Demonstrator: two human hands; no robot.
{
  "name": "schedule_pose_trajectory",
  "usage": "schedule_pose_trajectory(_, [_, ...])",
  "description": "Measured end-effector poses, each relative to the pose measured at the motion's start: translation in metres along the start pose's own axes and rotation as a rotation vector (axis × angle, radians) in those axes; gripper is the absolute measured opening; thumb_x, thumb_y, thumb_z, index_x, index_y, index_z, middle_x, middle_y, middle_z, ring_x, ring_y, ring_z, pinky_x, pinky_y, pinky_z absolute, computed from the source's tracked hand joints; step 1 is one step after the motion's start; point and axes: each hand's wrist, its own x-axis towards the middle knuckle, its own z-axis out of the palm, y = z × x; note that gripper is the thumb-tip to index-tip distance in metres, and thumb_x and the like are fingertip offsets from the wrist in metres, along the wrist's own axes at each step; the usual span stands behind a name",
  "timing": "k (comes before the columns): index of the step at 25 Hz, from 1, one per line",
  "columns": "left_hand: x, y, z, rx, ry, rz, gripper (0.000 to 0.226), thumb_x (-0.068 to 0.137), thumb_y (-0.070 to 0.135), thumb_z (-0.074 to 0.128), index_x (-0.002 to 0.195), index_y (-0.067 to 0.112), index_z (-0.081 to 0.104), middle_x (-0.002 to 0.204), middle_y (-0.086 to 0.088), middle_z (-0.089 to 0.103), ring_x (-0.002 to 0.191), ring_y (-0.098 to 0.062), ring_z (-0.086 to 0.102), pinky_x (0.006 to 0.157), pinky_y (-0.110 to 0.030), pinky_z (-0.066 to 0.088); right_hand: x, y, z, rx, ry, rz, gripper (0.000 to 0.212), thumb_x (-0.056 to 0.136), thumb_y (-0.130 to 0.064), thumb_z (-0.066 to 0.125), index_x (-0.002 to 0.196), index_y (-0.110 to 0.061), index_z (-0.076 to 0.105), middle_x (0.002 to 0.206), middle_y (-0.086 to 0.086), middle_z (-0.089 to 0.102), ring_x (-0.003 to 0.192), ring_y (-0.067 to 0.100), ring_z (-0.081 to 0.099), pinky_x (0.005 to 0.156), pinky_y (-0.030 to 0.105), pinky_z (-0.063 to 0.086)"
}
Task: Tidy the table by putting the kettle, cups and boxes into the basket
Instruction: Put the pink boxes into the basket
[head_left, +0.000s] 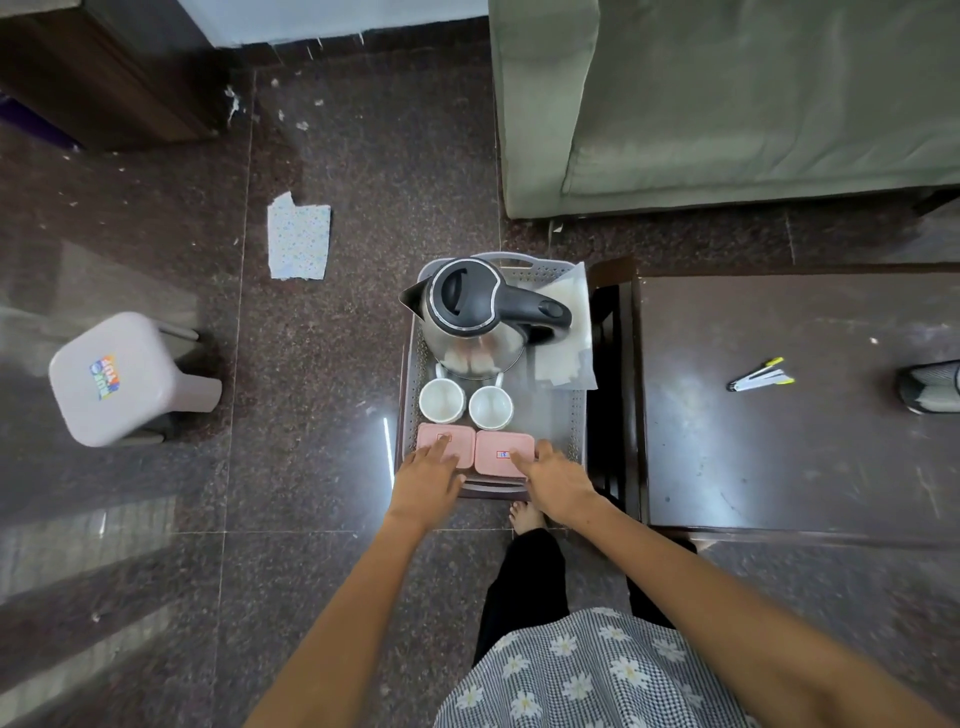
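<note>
A grey perforated basket (574, 415) stands on the floor beside the dark table (789, 405). Inside it, a steel kettle (475, 317) with a black lid and handle fills the far end. Two white cups (441, 399) (491, 407) stand side by side in the middle. Two pink boxes (441, 439) (506, 452) lie flat at the near end. My left hand (428, 478) rests with spread fingers on the left box. My right hand (558, 480) rests with spread fingers on the right box's near right corner. Neither hand grips anything.
White paper (563, 332) lies in the basket's far right corner. Pens (761, 375) lie on the table and a dark object (930, 387) sits at its right edge. A pink stool (124, 379) stands left, a cloth (298, 236) lies on the floor, a green sofa (727, 104) behind.
</note>
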Motion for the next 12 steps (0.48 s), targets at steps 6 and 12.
schedule_pose_trajectory(6, [-0.001, 0.060, -0.021, -0.235, 0.130, -0.086, 0.031, 0.096, 0.028, 0.044, 0.118, 0.013, 0.060, 0.121, -0.008, 0.055, 0.110, -0.027, 0.053, 0.087, -0.039, 0.047, -0.028, 0.024, -0.024, 0.148, 0.163, -0.009, 0.045, 0.092, -0.016, 0.044, 0.137, -0.025, 0.044, 0.119, 0.011, 0.058, 0.104, 0.034, 0.061, 0.083, 0.040, 0.051])
schedule_pose_trajectory(12, [0.024, 0.200, -0.048, -0.425, 0.223, 0.099, 0.026, 0.095, 0.025, 0.048, 0.108, 0.013, 0.066, 0.105, -0.010, 0.063, 0.097, -0.028, 0.060, 0.081, -0.036, 0.047, -0.089, 0.137, -0.036, 0.559, 0.414, 0.231, 0.031, 0.092, -0.020, 0.050, 0.119, -0.022, 0.065, 0.101, 0.010, 0.073, 0.097, 0.031, 0.066, 0.078, 0.035, 0.052])
